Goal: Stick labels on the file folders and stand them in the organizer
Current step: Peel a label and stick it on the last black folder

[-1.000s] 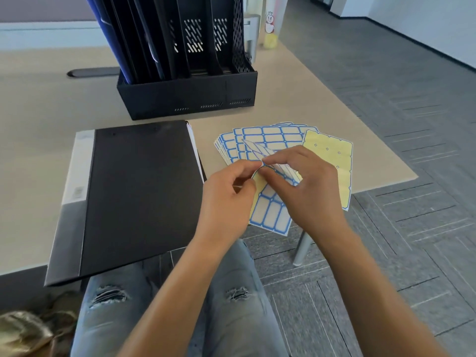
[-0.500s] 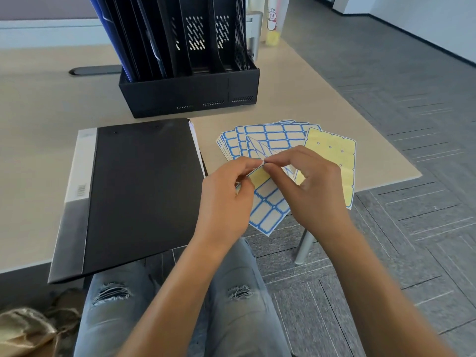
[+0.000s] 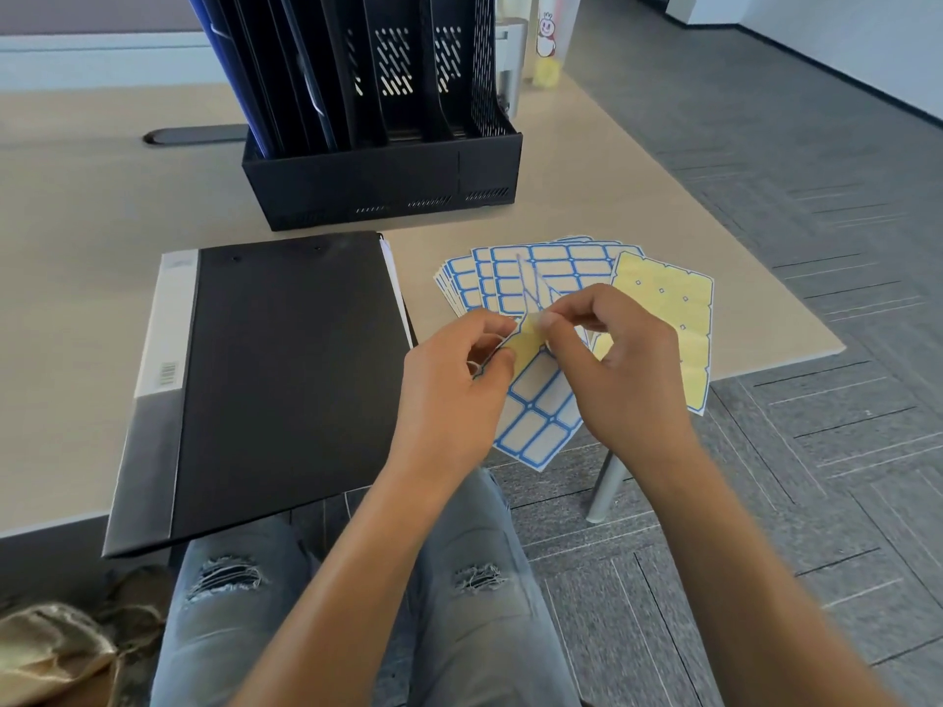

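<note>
A black file folder (image 3: 286, 380) with a grey-white spine lies flat on the desk, left of my hands. Fanned blue-bordered label sheets (image 3: 541, 270) lie on the desk to its right. My left hand (image 3: 454, 395) pinches the corner of one label sheet (image 3: 536, 426) held above the desk edge. My right hand (image 3: 622, 369) pinches a label (image 3: 530, 298) peeling up from that sheet. A black organizer (image 3: 382, 186) stands behind the folder, with dark and blue folders upright in its left slots.
A yellow backing sheet (image 3: 673, 308) with its labels removed lies at the right of the fan, near the desk's right edge. A cable slot (image 3: 194, 135) sits at the back left. A cup (image 3: 548, 48) stands behind the organizer. A bag (image 3: 56, 650) lies on the floor.
The label has peeled further up from the sheet between my fingers. Both hands stay close together over the desk edge; the folder has not moved.
</note>
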{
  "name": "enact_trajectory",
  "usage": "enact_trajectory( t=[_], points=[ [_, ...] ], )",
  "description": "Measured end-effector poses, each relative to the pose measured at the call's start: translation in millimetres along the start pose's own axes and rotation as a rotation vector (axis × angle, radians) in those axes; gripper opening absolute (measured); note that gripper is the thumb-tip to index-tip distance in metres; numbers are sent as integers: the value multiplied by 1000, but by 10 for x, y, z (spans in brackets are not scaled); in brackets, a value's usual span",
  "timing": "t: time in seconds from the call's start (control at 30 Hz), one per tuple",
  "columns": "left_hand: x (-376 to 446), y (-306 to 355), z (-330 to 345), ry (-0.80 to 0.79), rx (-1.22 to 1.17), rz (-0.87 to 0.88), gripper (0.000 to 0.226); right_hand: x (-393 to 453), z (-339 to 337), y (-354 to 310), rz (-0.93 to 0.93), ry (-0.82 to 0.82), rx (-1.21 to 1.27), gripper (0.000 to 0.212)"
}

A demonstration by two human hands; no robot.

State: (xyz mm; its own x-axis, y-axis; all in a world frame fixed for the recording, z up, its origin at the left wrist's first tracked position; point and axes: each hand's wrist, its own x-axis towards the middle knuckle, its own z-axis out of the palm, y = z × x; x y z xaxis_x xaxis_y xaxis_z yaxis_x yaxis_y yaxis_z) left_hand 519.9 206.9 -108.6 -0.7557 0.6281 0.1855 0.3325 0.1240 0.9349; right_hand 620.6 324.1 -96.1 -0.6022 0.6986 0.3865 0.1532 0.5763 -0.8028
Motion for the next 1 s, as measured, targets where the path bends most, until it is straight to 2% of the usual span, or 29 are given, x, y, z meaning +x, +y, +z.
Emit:
enact_trajectory(
  t=[0.13, 0.33, 0.57, 0.73, 0.93, 1.0],
  points=[
    [11, -16, 2, 12, 13, -25, 16, -10, 10, -25, 129, 50, 147, 10],
    [139, 102, 155, -7, 31, -20, 10, 5, 16, -21, 165, 78, 185, 12],
    [437, 167, 256, -28, 169, 1, 18, 174, -267, 49, 288, 245, 346, 14],
    [801, 289, 296, -40, 337, 64, 28, 316, -472, 88, 353, 349, 418, 13],
    [1288, 282, 447, -148, 656, 68, 35, 419, -476, 224, 376, 372, 360, 14],
    [1287, 288, 468, -127, 720, 105, 35, 428, -420, 276, 391, 361, 344, 14]
  ],
)
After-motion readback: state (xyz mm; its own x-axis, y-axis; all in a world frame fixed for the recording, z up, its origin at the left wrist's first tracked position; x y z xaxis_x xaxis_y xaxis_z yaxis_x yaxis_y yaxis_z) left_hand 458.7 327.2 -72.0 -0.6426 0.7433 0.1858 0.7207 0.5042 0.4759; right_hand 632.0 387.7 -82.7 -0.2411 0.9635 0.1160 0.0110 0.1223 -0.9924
